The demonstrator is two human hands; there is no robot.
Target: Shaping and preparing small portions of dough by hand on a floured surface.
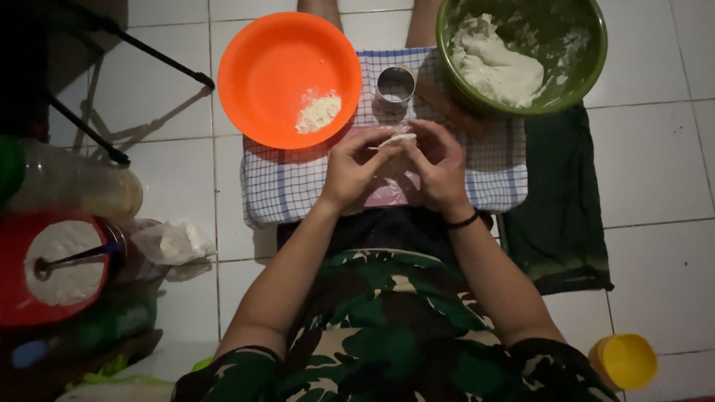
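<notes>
Both grips, left hand and right hand, pinch a pale dough piece above the checked cloth

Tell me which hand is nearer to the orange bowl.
Left. The left hand is just below and to the right of the orange bowl. The right hand is farther right, beyond the dough piece both hands pinch.

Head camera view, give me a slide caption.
Both hands pinch a small dough piece over a checked cloth.
</notes>
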